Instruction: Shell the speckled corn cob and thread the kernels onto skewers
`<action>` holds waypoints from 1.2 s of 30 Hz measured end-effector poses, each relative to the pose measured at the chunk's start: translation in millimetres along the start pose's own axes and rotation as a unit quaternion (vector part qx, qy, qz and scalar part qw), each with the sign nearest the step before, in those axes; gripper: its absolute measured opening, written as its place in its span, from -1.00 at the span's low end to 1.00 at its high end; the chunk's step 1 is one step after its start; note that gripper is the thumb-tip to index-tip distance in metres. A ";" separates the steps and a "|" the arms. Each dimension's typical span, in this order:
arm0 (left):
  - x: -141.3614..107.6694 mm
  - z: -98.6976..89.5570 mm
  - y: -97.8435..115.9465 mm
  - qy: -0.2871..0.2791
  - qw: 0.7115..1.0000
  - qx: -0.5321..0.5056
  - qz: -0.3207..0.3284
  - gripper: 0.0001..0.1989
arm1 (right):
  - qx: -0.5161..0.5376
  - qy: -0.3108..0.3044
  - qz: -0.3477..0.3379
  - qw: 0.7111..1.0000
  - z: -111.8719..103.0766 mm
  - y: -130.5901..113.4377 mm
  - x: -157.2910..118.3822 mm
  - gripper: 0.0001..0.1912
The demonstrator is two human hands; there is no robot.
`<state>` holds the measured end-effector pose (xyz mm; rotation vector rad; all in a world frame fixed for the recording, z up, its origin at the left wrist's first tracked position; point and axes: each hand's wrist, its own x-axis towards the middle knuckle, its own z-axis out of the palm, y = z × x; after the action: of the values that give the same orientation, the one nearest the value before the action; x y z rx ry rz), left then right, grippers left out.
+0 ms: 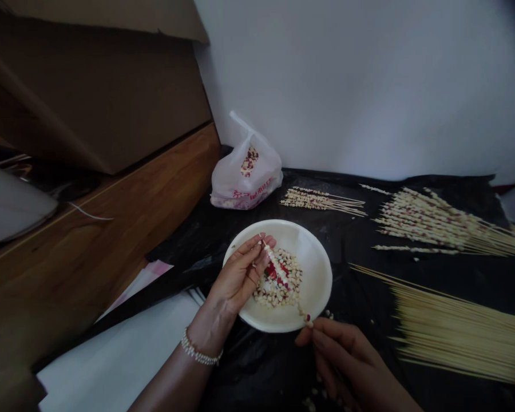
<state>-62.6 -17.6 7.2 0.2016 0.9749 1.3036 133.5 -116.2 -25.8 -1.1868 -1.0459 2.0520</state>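
A white bowl (320,280) holds small cream-coloured and dark red pieces (278,297). Over its left side is my left hand (244,266), its fingers closed on the tip of a thin stick threaded with pieces (277,263). The stick slants down to the right across the bowl. At the bowl's lower right rim, my right hand (343,349) pinches the other end of the threaded stick, by a dark red piece. A beaded bracelet circles my left wrist.
Behind the bowl stands a knotted plastic bag (246,177). Threaded sticks lie in a small bundle (321,200) and a larger pile (433,223). Bare sticks (459,332) spread at the right on black sheeting (253,366). A cardboard box (111,91) is at the upper left.
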 end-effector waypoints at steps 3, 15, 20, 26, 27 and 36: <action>0.7 -0.4 -0.4 0.003 1.000 -0.005 0.006 -0.80 | 0.000 0.003 0.008 1.000 0.8 0.3 -0.7 -0.44; 1.1 -2.0 -1.0 -0.005 1.000 0.007 0.023 -0.79 | 0.021 0.007 0.023 1.000 2.7 -1.0 0.3 -0.43; 1.2 -2.8 -1.0 -0.013 1.000 -0.002 0.025 -0.83 | 0.021 0.006 0.019 1.000 1.3 3.1 0.2 -0.45; 0.6 -2.1 1.0 0.006 1.000 0.000 0.021 -0.82 | 0.008 -0.002 0.027 1.000 2.0 -2.9 -0.2 -0.44; 0.6 -2.1 1.1 0.005 1.000 -0.001 0.020 -0.81 | 0.008 -0.001 0.027 1.000 2.2 -3.7 -0.4 -0.44; 0.5 -1.1 0.5 0.009 1.000 0.001 0.023 -0.80 | 0.013 0.001 0.019 1.000 0.4 3.1 0.0 -0.46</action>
<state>-63.7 -17.5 6.6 0.2153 0.9933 1.3484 132.9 -118.1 -28.2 -1.2044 -0.9991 2.0865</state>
